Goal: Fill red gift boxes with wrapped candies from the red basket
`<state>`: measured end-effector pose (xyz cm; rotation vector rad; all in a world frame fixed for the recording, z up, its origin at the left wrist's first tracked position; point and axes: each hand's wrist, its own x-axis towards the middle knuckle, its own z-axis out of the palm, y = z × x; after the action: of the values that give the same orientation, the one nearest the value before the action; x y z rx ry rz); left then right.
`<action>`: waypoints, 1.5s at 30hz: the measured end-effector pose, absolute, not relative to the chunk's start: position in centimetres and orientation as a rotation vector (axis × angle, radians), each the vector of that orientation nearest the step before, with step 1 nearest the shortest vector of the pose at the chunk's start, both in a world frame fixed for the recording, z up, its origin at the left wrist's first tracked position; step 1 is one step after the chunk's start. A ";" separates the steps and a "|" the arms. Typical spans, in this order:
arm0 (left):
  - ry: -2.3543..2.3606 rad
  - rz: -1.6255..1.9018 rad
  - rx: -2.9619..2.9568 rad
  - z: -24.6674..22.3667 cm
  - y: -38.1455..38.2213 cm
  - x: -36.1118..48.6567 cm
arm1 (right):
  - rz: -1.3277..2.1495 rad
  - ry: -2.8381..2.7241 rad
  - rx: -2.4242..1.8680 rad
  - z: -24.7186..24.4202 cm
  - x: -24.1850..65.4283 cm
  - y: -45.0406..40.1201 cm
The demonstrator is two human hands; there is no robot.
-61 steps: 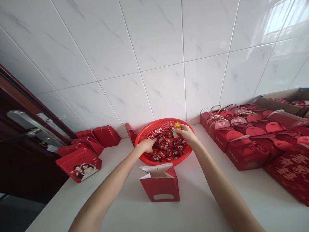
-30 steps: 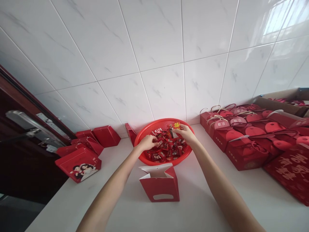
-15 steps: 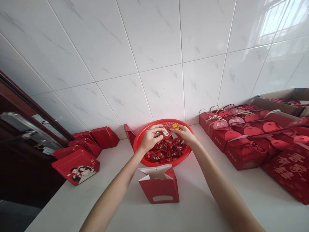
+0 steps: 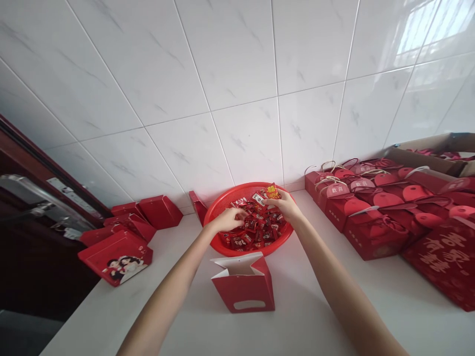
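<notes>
A round red plastic basket [image 4: 218, 207] holds a heap of small red-wrapped candies [image 4: 256, 232]. My right hand [image 4: 285, 203] is over its right side, fingers closed on candy packets [image 4: 272, 192], one red and yellow, one with a white label. Lower down, my left hand [image 4: 230, 219] is at the candies on the left, its fingers curled; what is between them is hidden. In front of the basket an open red paper gift box [image 4: 243, 291] stands upright, its white inside showing.
Several red gift boxes [image 4: 126, 257], one with a printed couple, lie on the left of the white counter [image 4: 178, 326]. Rows of closed red boxes with cords [image 4: 374, 207] fill the right side, a cardboard carton [image 4: 419, 155] behind them. A tiled wall [image 4: 248, 133] rises at the back.
My left hand has moved down and left, away from my right hand, into the candies. The white-labelled packet it held is now with my right hand.
</notes>
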<state>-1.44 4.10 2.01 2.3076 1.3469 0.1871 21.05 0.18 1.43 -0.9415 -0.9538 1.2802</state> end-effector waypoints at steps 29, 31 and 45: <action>1.782 -0.318 2.464 1.7 3.5 -1.8 | 1.270 -1.000 -0.976 1.9 20.9 -0.3; 1.799 -0.330 2.474 1.8 3.4 -1.6 | 1.270 -1.002 -0.979 1.9 20.9 -0.3; 1.760 -0.060 2.431 1.8 3.5 -2.2 | 1.279 -1.031 -0.950 1.4 21.0 -0.1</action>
<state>-2.21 3.53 1.81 2.4313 1.7596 -0.0595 20.97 -0.05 1.41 -0.9501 -1.0310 1.2788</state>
